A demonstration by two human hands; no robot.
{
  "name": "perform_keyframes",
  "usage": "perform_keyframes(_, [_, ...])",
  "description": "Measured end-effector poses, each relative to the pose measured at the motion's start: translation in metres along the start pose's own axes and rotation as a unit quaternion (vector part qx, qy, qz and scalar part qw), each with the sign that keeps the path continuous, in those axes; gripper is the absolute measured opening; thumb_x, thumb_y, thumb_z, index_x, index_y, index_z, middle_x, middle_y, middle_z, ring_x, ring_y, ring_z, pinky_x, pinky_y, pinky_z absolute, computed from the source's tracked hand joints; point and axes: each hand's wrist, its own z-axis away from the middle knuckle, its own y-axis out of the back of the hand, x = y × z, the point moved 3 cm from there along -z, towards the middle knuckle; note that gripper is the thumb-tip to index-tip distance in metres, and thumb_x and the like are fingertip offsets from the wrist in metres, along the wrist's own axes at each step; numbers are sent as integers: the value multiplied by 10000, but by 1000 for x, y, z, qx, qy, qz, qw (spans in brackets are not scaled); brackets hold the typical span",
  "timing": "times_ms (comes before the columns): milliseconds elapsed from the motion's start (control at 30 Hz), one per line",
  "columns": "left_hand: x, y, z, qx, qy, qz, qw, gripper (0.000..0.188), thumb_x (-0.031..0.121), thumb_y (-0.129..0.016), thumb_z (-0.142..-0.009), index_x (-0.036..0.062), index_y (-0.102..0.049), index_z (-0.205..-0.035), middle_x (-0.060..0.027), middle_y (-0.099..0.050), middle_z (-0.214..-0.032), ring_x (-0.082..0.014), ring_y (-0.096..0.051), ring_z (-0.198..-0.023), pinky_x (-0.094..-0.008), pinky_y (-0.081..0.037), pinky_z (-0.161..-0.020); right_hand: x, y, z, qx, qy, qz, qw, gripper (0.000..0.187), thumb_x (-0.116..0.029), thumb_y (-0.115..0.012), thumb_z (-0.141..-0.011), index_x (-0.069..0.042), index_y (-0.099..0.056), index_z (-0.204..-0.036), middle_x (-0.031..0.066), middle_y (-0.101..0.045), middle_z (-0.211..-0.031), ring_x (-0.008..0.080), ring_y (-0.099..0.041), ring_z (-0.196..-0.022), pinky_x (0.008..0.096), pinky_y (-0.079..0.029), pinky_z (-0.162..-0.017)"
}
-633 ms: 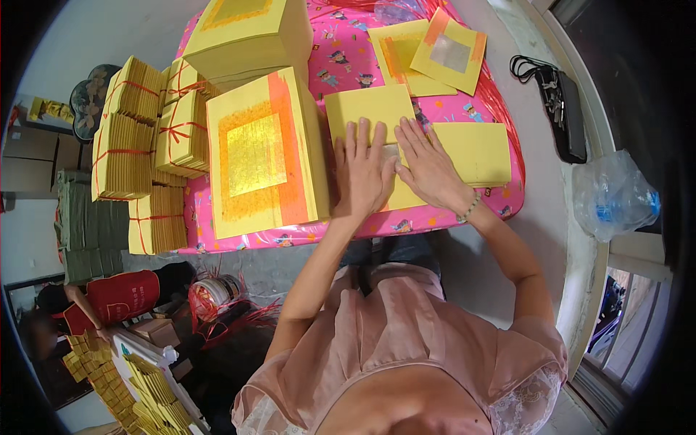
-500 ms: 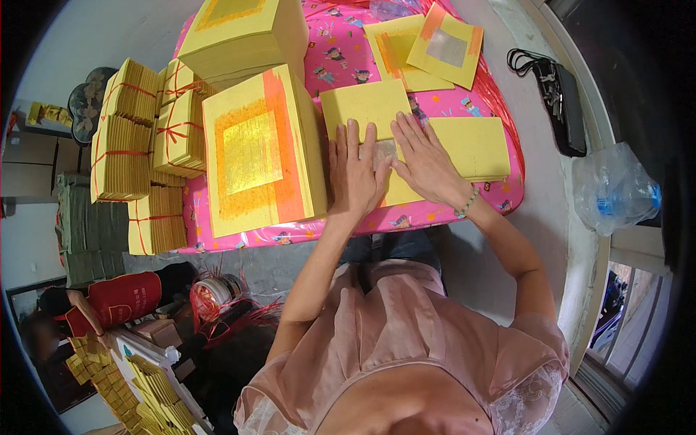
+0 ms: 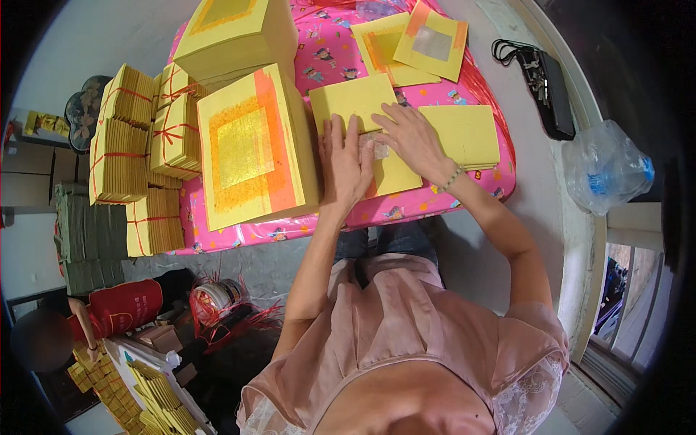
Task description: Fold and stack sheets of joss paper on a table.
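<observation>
On the pink bench (image 3: 333, 43) stand yellow stacks (image 3: 243, 152); near its front edge, the left hand (image 3: 346, 168) and right hand (image 3: 417, 143) rest, fingers extended, on yellow paper (image 3: 395, 174).

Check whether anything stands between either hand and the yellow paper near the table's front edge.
Nothing visible does: the left hand and right hand both rest on the yellow paper. The tall paper stack stands left of the left hand, not between.
</observation>
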Motion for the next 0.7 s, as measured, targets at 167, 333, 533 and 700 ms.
perform_keyframes(167, [14, 11, 9, 133, 5, 155, 979, 410, 75, -610, -925, 21, -525, -1322, -245, -501, -1277, -366, -528, -1171, -438, -450, -993, 18, -8, -10, -6, 46, 53, 998, 293, -231, -657, -887, -88, -655, -1142, 89, -670, -1139, 263, -649, -1020, 386, -511, -842])
perform_keyframes(333, [3, -2, 3, 102, 179, 553, 807, 375, 208, -626, -977, 6, -443, -1235, -108, -556, -1088, -165, -609, -899, -312, -548, -748, 25, -9, -17, 98, 85, 30, 991, 233, -208, -670, -869, -93, -662, -1072, 51, -709, -985, 230, -681, -901, 375, -507, -785])
perform_keyframes(533, [-8, 7, -26, 91, 331, 731, 589, 457, 345, -643, -962, 33, -450, -1236, -116, -624, -963, -199, -652, -855, -322, -577, -725, 15, 3, -12, 94, 107, 32, 989, 194, -186, -681, -866, -104, -671, -1041, 37, -717, -964, 218, -679, -878, 355, -499, -814])
perform_keyframes(700, [-11, 5, -23, 137, 334, 677, 641, 325, 135, -582, -935, 32, -475, -1224, -96, -625, -1027, -210, -661, -850, -329, -605, -684, 11, 25, 0, 153, 80, -19, 985, 267, -199, -682, -881, -87, -657, -1123, 97, -668, -1171, 264, -644, -1057, 384, -504, -900])
